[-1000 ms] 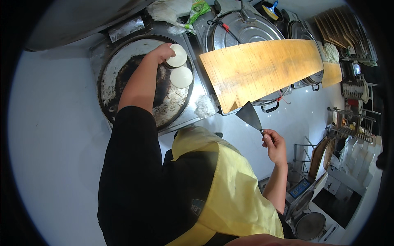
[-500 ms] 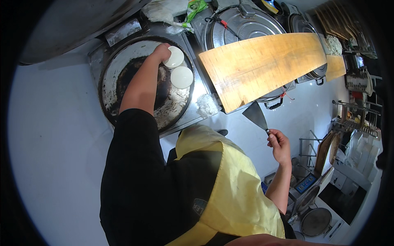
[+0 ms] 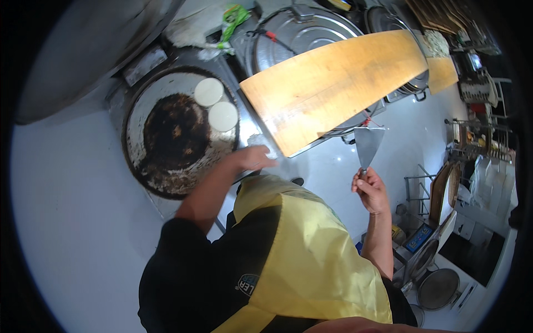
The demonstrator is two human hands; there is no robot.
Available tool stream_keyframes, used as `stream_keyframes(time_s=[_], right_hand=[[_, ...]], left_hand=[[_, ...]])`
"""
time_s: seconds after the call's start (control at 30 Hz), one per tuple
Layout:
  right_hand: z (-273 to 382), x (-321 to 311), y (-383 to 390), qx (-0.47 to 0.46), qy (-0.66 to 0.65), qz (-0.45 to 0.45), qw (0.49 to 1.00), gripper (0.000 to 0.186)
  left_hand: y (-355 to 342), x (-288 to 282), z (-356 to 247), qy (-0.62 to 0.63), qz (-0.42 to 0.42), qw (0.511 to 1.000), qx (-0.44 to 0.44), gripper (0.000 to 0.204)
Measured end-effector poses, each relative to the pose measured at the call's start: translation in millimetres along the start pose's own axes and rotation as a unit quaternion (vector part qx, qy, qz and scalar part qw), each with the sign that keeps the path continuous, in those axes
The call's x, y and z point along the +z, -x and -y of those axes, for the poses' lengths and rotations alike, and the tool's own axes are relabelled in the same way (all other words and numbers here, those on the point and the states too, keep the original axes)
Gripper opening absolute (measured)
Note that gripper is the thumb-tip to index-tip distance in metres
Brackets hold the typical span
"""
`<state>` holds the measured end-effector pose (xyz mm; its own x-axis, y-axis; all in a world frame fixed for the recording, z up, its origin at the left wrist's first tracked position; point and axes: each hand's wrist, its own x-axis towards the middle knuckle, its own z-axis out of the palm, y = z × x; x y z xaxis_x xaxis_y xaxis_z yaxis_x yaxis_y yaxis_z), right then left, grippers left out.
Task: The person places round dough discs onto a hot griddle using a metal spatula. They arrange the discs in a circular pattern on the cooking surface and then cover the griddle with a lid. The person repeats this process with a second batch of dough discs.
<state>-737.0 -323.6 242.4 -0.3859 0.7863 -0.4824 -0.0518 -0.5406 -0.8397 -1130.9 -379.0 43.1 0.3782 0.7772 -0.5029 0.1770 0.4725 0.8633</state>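
Two round white dough discs (image 3: pixel 222 116) lie side by side, edges touching or nearly so, on the right part of a wide round griddle (image 3: pixel 133 129) with a scorched dark middle. Over the griddle's near right edge is my left hand (image 3: pixel 255 158), a little blurred, its fingers stretched out and holding nothing. Close to its fingertips sits a crumpled whitish, see-through wad (image 3: pixel 260 141), partly covered by the hand. Off to the right, my right hand (image 3: pixel 370 188) grips the handle of a flat metal scraper (image 3: pixel 368 145), whose broad blade points away from me.
A long wooden board (image 3: pixel 338 80) rests across large round metal lids (image 3: pixel 311 33) right of the griddle. Green-and-white packaging (image 3: pixel 235 19) lies behind. A wire rack (image 3: pixel 483 139) stands at far right, with a round dark pan (image 3: pixel 438 288) lower down. A large curved grey surface (image 3: pixel 94 50) fills the upper left.
My left hand has let go of the far dough disc and come back toward me, to the griddle's near right edge. The scraper has swung to point more straight ahead.
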Motion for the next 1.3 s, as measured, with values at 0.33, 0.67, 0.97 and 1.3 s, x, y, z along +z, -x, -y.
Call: stream_keyframes(time_s=[0.33, 0.67, 0.97, 1.3], right_hand=[[-9.7, -135.1, -24.8, 0.008, -0.118, -0.131, 0.984, 0.036], [73.3, -275.2, -172.1, 0.005, -0.134, -0.136, 0.982, 0.045], [140.2, -302.1, -237.0, -0.045, -0.088, -0.107, 0.989, 0.022], [293.9, -568.3, -226.3, -0.107, -0.120, -0.153, 0.975, 0.022]], left_hand=[[-69.4, 72.4, -101.5, 0.468, -0.315, 0.826, 0.005, 0.042], [4.1, 189.9, -222.3, 0.367, -0.408, 0.834, -0.061, 0.046], [10.7, 291.7, -152.1, 0.330, -0.607, 0.719, -0.070, 0.044], [-264.5, 263.1, -317.0, 0.151, -0.634, 0.757, 0.047, 0.054]])
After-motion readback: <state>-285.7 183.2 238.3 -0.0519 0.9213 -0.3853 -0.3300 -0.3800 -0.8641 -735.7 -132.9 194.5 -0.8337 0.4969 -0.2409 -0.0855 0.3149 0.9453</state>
